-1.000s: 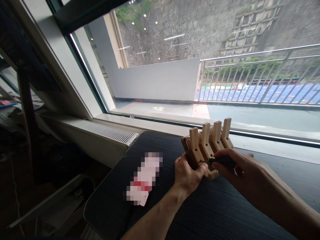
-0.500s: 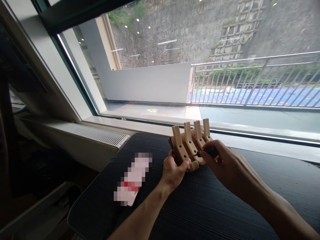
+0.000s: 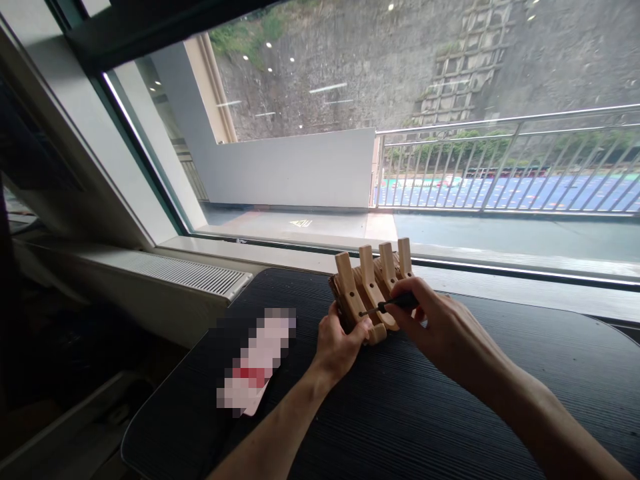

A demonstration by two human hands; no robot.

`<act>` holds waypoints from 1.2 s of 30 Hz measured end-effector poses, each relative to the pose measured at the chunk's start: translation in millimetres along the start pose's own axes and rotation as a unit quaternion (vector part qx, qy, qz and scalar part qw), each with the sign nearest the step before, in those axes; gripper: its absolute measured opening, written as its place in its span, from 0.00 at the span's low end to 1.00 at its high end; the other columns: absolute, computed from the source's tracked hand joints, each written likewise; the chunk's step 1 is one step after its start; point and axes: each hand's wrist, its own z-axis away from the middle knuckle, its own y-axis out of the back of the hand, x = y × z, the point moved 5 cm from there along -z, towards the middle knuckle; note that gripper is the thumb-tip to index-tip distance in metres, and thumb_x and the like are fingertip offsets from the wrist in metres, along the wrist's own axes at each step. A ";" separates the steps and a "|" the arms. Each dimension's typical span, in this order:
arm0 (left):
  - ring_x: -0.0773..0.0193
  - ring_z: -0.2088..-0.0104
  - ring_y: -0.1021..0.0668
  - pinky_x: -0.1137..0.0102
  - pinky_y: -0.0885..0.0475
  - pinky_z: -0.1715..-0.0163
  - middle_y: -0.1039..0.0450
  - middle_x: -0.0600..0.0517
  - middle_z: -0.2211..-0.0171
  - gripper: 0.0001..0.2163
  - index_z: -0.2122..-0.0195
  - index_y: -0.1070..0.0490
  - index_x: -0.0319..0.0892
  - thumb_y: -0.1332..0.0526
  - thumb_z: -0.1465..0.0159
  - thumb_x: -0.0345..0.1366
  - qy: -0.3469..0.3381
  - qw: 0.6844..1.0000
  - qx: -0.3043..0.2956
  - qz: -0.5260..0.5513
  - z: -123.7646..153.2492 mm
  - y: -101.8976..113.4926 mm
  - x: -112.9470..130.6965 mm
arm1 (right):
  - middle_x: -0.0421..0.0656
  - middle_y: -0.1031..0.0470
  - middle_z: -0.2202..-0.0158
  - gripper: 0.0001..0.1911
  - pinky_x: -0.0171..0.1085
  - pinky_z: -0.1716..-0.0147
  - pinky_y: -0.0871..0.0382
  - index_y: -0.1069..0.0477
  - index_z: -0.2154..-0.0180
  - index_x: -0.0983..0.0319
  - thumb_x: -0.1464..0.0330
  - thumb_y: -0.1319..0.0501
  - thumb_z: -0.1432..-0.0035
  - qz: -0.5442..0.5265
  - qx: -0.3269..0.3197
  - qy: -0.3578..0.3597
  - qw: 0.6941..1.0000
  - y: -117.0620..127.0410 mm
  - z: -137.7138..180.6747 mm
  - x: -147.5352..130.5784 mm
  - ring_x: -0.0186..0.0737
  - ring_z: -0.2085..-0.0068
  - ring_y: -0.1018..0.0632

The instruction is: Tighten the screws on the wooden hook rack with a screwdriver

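A wooden rack with several upright pale pegs (image 3: 367, 287) stands on a black ribbed table (image 3: 425, 413) near the window. My left hand (image 3: 336, 343) is closed round the rack's near left end and steadies it. My right hand (image 3: 440, 327) is closed on a small black-handled screwdriver (image 3: 397, 303). Its thin shaft points left at the side of the nearest peg, with the tip touching it.
A pink and white flat packet (image 3: 257, 360) lies on the table left of my hands. A white radiator grille (image 3: 185, 273) and the window sill run along the far edge. Behind the glass are a terrace and a metal railing (image 3: 505, 163). The table's left edge drops off to a dark floor.
The view has shifted, so rack and hands sit further left and slightly higher in the picture. Both grips are unchanged, and the screwdriver stays at the nearest peg.
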 end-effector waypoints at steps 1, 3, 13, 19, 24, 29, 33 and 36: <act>0.59 0.58 0.21 0.69 0.27 0.58 0.22 0.49 0.58 0.20 0.50 0.35 0.43 0.36 0.42 0.41 -0.001 1.000 0.000 0.001 -0.1 0.0 0.1 | 0.37 0.24 0.69 0.08 0.33 0.75 0.37 0.37 0.58 0.56 0.60 0.46 0.36 -0.001 -0.005 -0.001 1.000 -1.3 -0.1 -0.3 0.34 0.73 0.26; 0.59 0.58 0.21 0.69 0.27 0.58 0.22 0.48 0.58 0.20 0.50 0.35 0.43 0.36 0.42 0.41 -0.003 1.000 0.000 -0.001 -0.2 0.1 0.2 | 0.37 0.25 0.69 0.07 0.34 0.75 0.37 0.38 0.59 0.56 0.61 0.46 0.36 0.005 -0.008 0.003 1.000 -3.0 -0.1 -1.9 0.35 0.73 0.26; 0.59 0.59 0.21 0.69 0.28 0.59 0.22 0.48 0.59 0.19 0.52 0.33 0.43 0.36 0.42 0.43 -0.001 1.000 0.003 -0.013 0.8 -0.6 -1.1 | 0.44 0.24 0.58 0.11 0.36 0.69 0.33 0.40 0.50 0.57 0.66 0.47 0.35 0.031 0.043 0.083 0.995 -5.7 2.3 -16.7 0.38 0.66 0.22; 0.57 0.57 0.21 0.68 0.28 0.56 0.22 0.47 0.58 0.19 0.52 0.32 0.41 0.35 0.43 0.41 0.011 1.000 0.020 -0.009 2.5 -0.8 2.2 | 0.45 0.24 0.56 0.21 0.35 0.68 0.32 0.47 0.40 0.57 0.68 0.51 0.33 0.005 0.042 0.120 0.992 -9.4 -1.8 -20.0 0.39 0.62 0.22; 0.55 0.54 0.22 0.65 0.29 0.52 0.22 0.46 0.58 0.18 0.55 0.29 0.41 0.33 0.45 0.40 0.024 0.998 0.043 -0.027 3.8 0.2 1.3 | 0.43 0.24 0.59 0.18 0.34 0.68 0.31 0.42 0.44 0.57 0.66 0.47 0.34 -0.024 0.056 0.092 0.994 -15.0 -8.3 -11.9 0.37 0.65 0.23; 0.55 0.53 0.23 0.64 0.30 0.51 0.23 0.47 0.58 0.19 0.54 0.30 0.42 0.33 0.46 0.40 0.023 0.998 0.048 -0.041 3.4 0.0 -1.5 | 0.36 0.26 0.73 0.13 0.34 0.74 0.34 0.36 0.52 0.58 0.62 0.42 0.38 -0.020 0.112 0.025 0.993 -14.4 -9.6 -0.1 0.35 0.74 0.25; 0.55 0.53 0.23 0.63 0.31 0.51 0.23 0.47 0.58 0.18 0.54 0.30 0.42 0.34 0.45 0.41 0.021 0.997 0.047 -0.050 2.3 -0.4 -2.0 | 0.40 0.24 0.62 0.16 0.35 0.73 0.33 0.38 0.48 0.57 0.63 0.43 0.37 -0.011 0.116 0.043 0.992 -15.1 -9.9 -6.1 0.36 0.70 0.24; 0.54 0.52 0.24 0.63 0.31 0.51 0.23 0.46 0.58 0.19 0.54 0.30 0.42 0.34 0.45 0.41 0.023 0.997 0.048 -0.053 2.4 0.1 -1.6 | 0.42 0.26 0.54 0.20 0.35 0.70 0.31 0.43 0.43 0.56 0.65 0.46 0.35 -0.039 0.099 0.071 0.992 -16.1 -9.8 -13.6 0.35 0.67 0.24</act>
